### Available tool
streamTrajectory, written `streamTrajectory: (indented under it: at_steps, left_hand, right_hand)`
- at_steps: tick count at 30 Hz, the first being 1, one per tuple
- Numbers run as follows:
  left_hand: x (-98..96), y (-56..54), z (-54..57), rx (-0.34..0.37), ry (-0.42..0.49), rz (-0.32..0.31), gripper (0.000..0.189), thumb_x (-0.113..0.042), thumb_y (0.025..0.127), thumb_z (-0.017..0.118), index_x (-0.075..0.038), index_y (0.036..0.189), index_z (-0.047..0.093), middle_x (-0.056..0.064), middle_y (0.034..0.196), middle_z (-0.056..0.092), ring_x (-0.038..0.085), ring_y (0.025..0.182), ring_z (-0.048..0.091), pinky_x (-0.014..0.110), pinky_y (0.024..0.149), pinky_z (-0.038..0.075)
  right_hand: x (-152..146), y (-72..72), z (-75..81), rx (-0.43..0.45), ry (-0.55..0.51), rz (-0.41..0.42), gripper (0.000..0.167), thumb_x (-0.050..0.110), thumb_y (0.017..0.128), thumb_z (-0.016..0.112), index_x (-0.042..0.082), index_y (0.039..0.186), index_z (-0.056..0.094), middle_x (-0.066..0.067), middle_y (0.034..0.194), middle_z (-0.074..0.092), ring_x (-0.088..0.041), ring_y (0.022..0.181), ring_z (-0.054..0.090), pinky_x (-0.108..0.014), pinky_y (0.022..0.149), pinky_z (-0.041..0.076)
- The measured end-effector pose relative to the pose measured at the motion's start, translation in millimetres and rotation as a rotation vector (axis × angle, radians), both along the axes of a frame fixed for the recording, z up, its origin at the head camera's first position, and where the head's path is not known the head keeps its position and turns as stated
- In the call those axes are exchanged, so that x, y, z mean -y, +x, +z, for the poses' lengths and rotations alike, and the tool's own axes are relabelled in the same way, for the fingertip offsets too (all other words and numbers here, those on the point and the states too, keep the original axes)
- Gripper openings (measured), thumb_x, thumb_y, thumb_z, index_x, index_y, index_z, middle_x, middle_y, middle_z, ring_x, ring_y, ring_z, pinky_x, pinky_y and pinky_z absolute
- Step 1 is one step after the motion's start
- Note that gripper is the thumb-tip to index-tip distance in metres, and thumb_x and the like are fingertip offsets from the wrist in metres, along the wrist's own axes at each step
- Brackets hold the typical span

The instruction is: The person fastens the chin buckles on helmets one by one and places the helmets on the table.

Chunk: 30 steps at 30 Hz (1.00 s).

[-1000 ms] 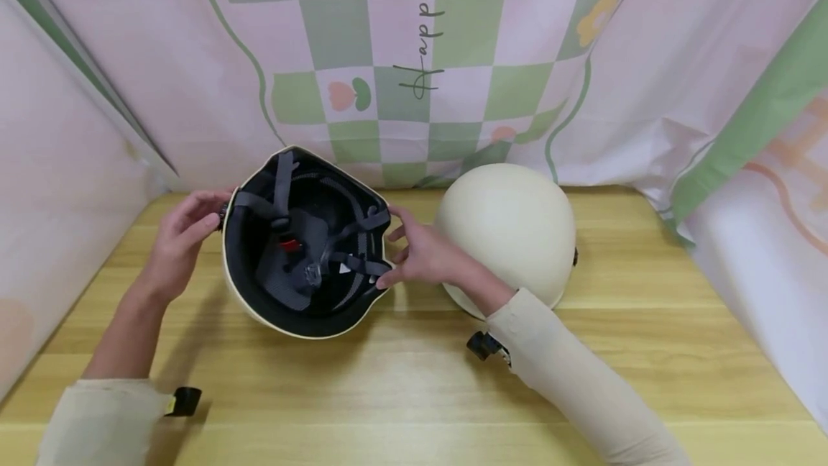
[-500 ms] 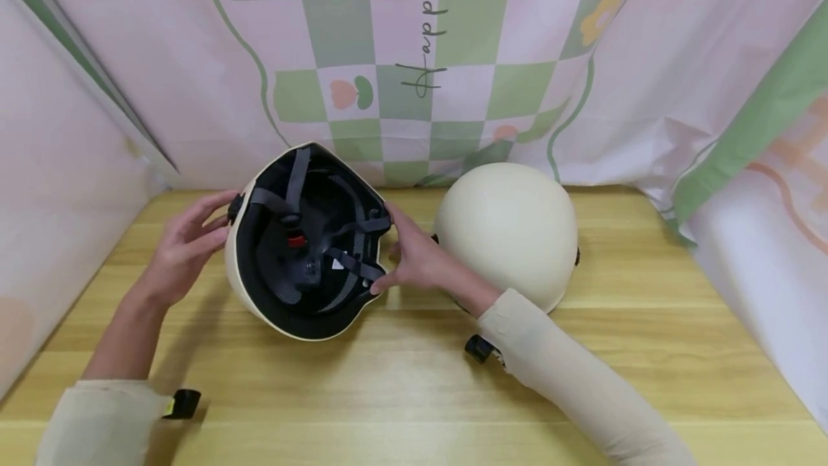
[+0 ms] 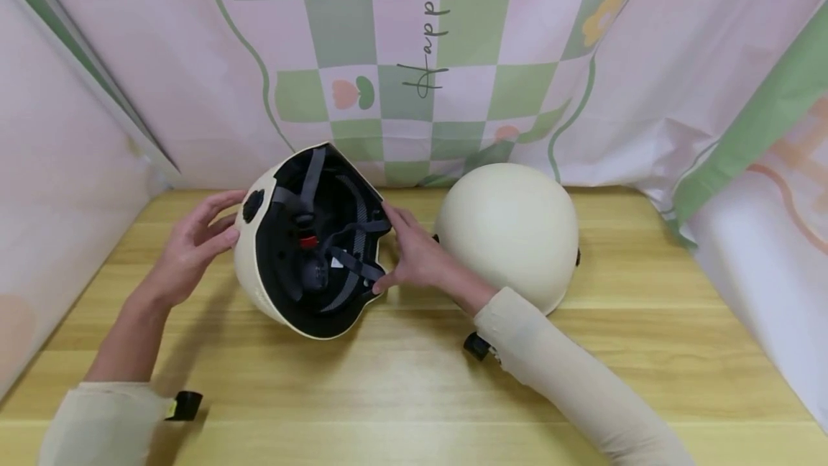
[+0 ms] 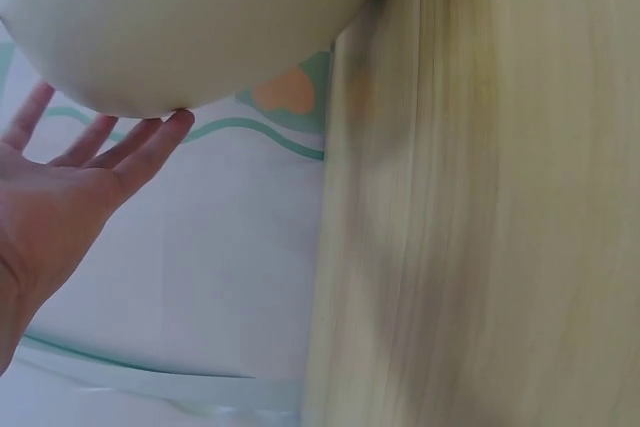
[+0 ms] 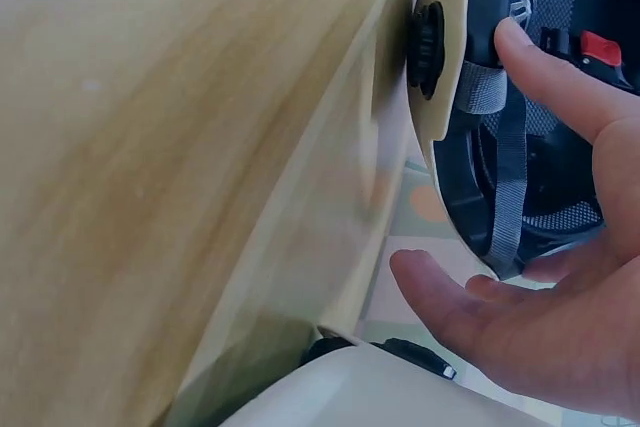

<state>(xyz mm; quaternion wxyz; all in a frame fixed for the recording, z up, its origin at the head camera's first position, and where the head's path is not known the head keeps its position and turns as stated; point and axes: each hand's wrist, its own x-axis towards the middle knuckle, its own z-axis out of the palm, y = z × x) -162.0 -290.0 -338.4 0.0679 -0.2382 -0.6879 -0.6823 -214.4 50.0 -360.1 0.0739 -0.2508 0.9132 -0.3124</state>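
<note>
A cream helmet (image 3: 255,282) lies tipped on its side at the table's left, its black padded inside turned up and to the right. Inside are grey straps and a red buckle (image 3: 308,242); a black round fitting (image 3: 253,206) sits on the shell. My left hand (image 3: 194,243) touches the shell from the left, and in the left wrist view its fairly straight fingertips (image 4: 178,119) rest against the smooth surface. At the opposite rim, my right hand (image 3: 420,254) holds the edge, the thumb (image 5: 530,57) on the inner padding in the right wrist view.
A second cream helmet (image 3: 507,236) stands dome up on the wooden table (image 3: 401,394), just right of my right hand. Behind the table hangs a patterned curtain (image 3: 466,27), with more cloth on both sides. Each wrist carries a small black camera (image 3: 186,405).
The tipped helmet has turned to the right, so more of its outer left side and black fitting shows. My left hand has shifted slightly right; the second helmet stays put.
</note>
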Motion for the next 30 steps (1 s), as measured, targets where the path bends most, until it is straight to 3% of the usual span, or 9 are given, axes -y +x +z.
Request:
streamTrajectory:
  at_steps: [4,7,11,16,23,30]
  left_hand:
    - [-2.8,-1.5,-1.7,-0.051,-0.004,-0.021,0.052,0.018,0.097,0.049,0.001,0.146,0.052,0.0,0.144,0.058,0.013,0.129,0.058,0.02,0.098,0.051]
    - [-2.9,-3.0,-4.3,-0.088,0.011,-0.062,0.054,0.019,0.096,0.05,0.003,0.148,0.05,0.003,0.145,0.057,0.014,0.131,0.057,0.021,0.098,0.051]
    - [-1.7,-3.3,-6.3,-0.105,0.033,-0.103,0.058,0.021,0.095,0.048,0.004,0.15,0.047,0.006,0.148,0.055,0.016,0.134,0.055,0.023,0.099,0.052]
    - [-1.9,-1.6,-6.0,-0.095,0.019,-0.105,0.065,0.026,0.091,0.04,0.004,0.151,0.044,0.008,0.151,0.054,0.016,0.137,0.052,0.023,0.104,0.049]
    - [-2.5,-0.7,-8.4,-0.078,0.04,-0.132,0.065,0.021,0.093,0.041,0.001,0.155,0.041,0.008,0.155,0.048,0.021,0.134,0.052,0.025,0.101,0.051]
    - [-5.1,0.0,-10.5,-0.059,0.04,-0.144,0.068,0.016,0.095,0.043,-0.003,0.159,0.037,0.008,0.159,0.041,0.024,0.134,0.047,0.025,0.099,0.051]
  right_hand:
    - [-0.4,-2.0,-1.3,0.043,0.002,-0.011,0.137,0.027,0.065,0.102,0.008,0.167,0.012,-0.017,0.169,0.023,-0.037,0.147,0.037,-0.049,0.121,0.032]
    - [-0.4,-2.4,-1.2,0.067,0.007,-0.025,0.133,0.024,0.066,0.101,0.007,0.166,0.016,-0.018,0.168,0.026,-0.038,0.154,0.027,-0.049,0.123,0.028]
    - [0.4,-1.9,0.3,0.083,0.009,-0.032,0.129,0.023,0.066,0.101,0.009,0.166,0.019,-0.019,0.166,0.031,-0.039,0.152,0.031,-0.049,0.122,0.03]
    - [0.1,-0.8,-0.6,0.131,0.013,-0.012,0.124,0.023,0.069,0.1,0.008,0.165,0.023,-0.018,0.162,0.04,-0.037,0.148,0.038,-0.047,0.12,0.033]
    - [-0.6,-0.8,-3.4,0.166,0.024,0.036,0.109,0.026,0.076,0.095,0.004,0.161,0.031,-0.02,0.154,0.05,-0.037,0.143,0.045,-0.047,0.118,0.037]
    - [-4.1,-5.3,3.3,0.163,0.001,0.033,0.088,0.026,0.086,0.086,0.005,0.158,0.04,-0.022,0.154,0.048,-0.038,0.135,0.052,-0.048,0.111,0.044]
